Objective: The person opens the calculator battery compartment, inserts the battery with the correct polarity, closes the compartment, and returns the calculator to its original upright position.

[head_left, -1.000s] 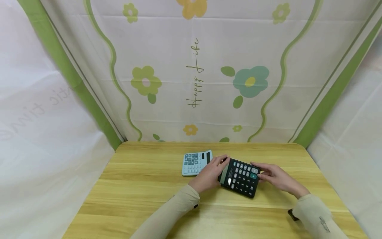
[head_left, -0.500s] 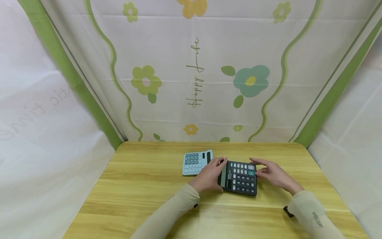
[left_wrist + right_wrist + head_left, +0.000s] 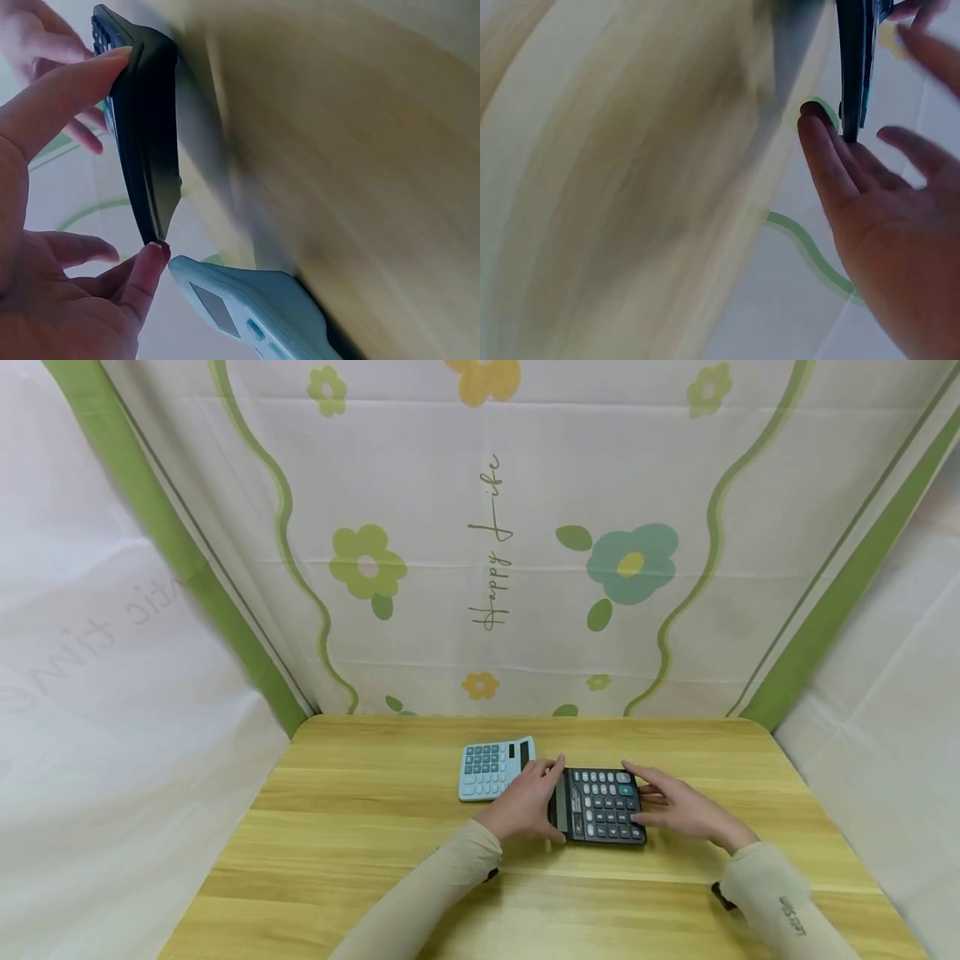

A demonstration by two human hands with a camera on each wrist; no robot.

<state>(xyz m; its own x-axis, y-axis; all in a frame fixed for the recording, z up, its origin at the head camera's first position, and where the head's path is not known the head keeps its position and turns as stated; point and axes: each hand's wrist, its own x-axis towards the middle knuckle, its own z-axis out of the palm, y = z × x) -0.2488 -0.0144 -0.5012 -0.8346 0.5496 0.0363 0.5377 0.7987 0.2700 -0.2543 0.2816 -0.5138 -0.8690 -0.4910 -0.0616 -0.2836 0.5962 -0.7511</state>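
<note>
My left hand grips a black desk calculator by its display end, thumb on the near edge and fingertip on the far edge. In the left wrist view the calculator is held up off the table, its shadow falling below it. At the keypad end, my right hand has its fingers spread around the edge. In the right wrist view the right hand's fingers are fairly straight, some reaching behind the calculator's lower edge. A light blue calculator lies left of it, partly covered by my left hand.
The wooden table has its back edge against a hanging white cloth printed with flowers. More white cloth with green borders hangs at the left and right sides.
The black calculator has turned slightly and now sits squarer to the table. My right hand has shifted left, its thumb moving toward the near corner. The left hand keeps its grip.
</note>
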